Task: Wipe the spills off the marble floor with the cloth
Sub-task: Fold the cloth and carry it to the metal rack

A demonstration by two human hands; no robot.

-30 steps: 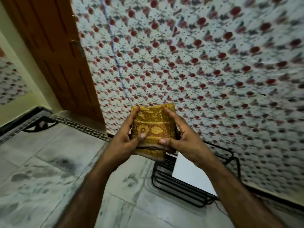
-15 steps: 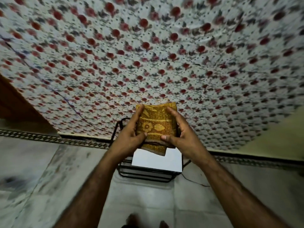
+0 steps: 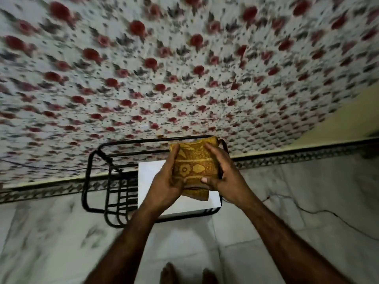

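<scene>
You hold a folded cloth between both hands, raised out in front of you and well above the marble floor. The cloth is mustard yellow with darker brown woven bands and flower and leaf motifs; it is folded into a thick, roughly square pad, and a looser layer hangs from its lower edge below your thumbs.

Your left hand cups the cloth's left edge, fingers curled behind it and thumb pressed on the front near the bottom. Your right hand mirrors it on the right edge, thumb tip flat on the front. Both hands are closed on the cloth, and both forearms reach straight forward, bare.

Beyond and below your hands stands a black metal rack of thin bent bars, with a smooth white box set in it. Behind that hangs a white fabric printed with red flowers, blurred. The floor is pale marble with grey veining, edged by a dark patterned border. A thin dark wire trails across the floor to the right of your hands.
</scene>
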